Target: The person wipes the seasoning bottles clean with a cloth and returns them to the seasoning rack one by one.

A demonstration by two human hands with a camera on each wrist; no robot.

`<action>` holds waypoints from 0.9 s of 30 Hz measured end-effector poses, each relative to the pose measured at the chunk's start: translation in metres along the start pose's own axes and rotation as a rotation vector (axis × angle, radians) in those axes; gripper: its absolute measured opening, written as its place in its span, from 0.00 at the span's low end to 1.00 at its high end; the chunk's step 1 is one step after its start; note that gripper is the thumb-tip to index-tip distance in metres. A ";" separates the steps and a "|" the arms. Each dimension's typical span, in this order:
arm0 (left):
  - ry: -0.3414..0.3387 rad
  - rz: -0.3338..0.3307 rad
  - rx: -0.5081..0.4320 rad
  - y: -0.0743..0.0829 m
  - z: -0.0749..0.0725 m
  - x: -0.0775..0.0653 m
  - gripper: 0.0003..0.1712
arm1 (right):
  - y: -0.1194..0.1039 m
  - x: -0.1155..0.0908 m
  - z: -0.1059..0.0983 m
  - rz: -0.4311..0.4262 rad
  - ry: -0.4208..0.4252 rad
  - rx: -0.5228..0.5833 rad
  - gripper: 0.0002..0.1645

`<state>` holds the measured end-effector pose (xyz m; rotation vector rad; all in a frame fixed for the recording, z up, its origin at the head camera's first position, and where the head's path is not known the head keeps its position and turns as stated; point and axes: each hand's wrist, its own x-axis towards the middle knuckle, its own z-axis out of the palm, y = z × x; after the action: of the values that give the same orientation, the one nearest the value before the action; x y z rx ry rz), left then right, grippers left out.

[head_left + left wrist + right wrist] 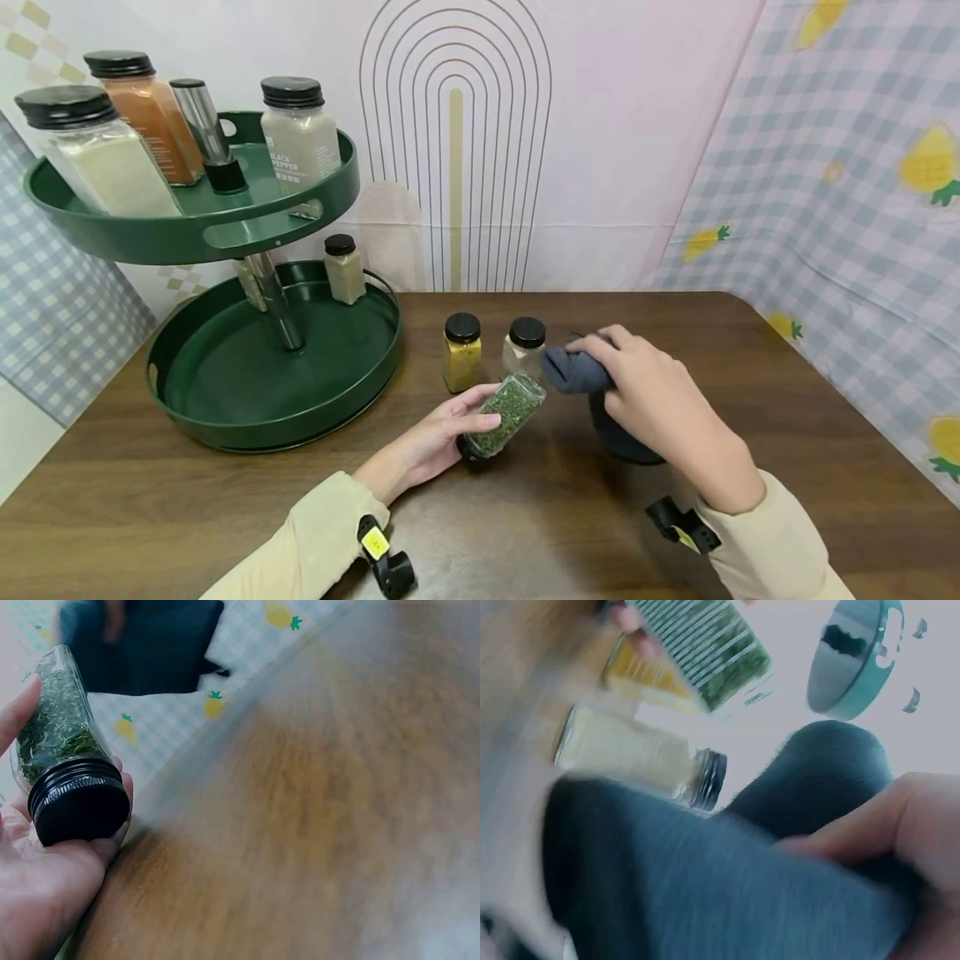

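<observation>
My left hand (442, 429) grips a clear jar of green dried herbs (512, 414), tilted so its black lid points down toward me and its base faces up and right. In the left wrist view the black lid (79, 801) rests by the palm. My right hand (660, 387) pinches a dark blue-grey cloth (576, 369), bunched just right of the jar's base, with a part hanging below the hand. Between cloth and jar a small gap shows. Behind them stand a yellow spice jar (462, 354) and a pale spice jar (522, 350), both black-lidded.
To the left stands a green two-tier rack. Its upper tray (262, 237) holds several larger jars and a metal cylinder (206, 133). On the lower tray (262, 417) are small jars, one pale (345, 271) at the back. A patterned cloth backdrop (600, 167) borders the wooden table (750, 375).
</observation>
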<state>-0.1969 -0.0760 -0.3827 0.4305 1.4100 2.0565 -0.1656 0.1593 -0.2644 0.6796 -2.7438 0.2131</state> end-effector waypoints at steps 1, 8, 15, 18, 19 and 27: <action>-0.001 -0.002 -0.002 0.000 0.000 0.000 0.30 | -0.002 0.000 0.000 -0.026 0.031 0.039 0.32; 0.004 -0.018 -0.021 0.002 -0.001 0.000 0.28 | -0.015 0.002 0.007 -0.180 -0.032 0.112 0.31; -0.007 -0.015 -0.027 0.001 0.001 0.000 0.25 | -0.012 -0.002 0.008 -0.118 -0.113 0.046 0.25; -0.006 -0.011 -0.033 0.001 0.001 0.000 0.25 | -0.013 -0.002 0.009 -0.110 -0.107 -0.014 0.24; -0.007 -0.009 -0.034 0.001 0.001 0.000 0.25 | -0.014 -0.003 0.010 -0.104 -0.106 -0.034 0.24; -0.015 -0.006 -0.057 0.000 0.001 -0.001 0.26 | -0.013 -0.004 0.013 -0.036 -0.220 -0.165 0.24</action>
<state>-0.1960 -0.0758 -0.3822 0.4161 1.3387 2.0793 -0.1591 0.1472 -0.2768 0.7457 -2.9113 -0.1023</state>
